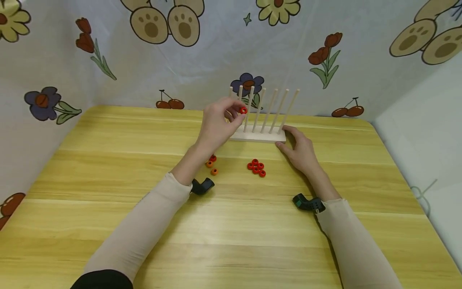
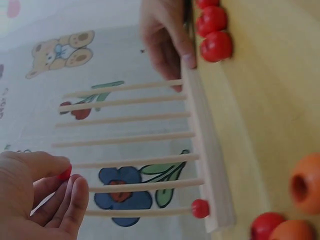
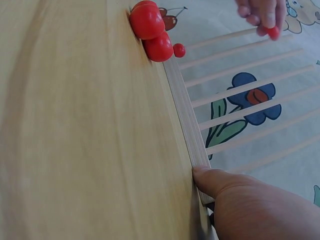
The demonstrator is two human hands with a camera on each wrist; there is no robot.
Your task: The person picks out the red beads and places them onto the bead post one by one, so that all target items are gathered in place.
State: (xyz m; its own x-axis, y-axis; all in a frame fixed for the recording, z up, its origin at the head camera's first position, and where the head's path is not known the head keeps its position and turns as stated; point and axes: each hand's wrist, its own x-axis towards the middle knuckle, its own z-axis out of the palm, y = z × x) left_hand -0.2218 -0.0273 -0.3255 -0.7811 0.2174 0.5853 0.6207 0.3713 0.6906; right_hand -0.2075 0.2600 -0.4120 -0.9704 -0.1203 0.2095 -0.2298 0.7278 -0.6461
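- Red bead [image 1: 243, 110]: pinched in the fingertips of the left hand [image 1: 221, 121], raised near the wooden peg rack [image 1: 257, 137], toward the far edge of the surface [image 1: 231, 228].
- Right hand [image 1: 300, 151]: gripping the rack's right end, thumb in front.
- Threaded bead [image 2: 200, 208], at the leftmost peg's [image 2: 145, 212] foot: visible from both wrists, hidden in the head view.
- Orange beads [image 1: 214, 171]: only in head and left wrist views.
- Loose red cluster [image 1: 255, 170]: fully spread out only from the head.

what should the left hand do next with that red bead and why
Probably slip the red bead over a nearby peg: the left hand pinches it near the peg tops, while the right hand holds the base at its end.
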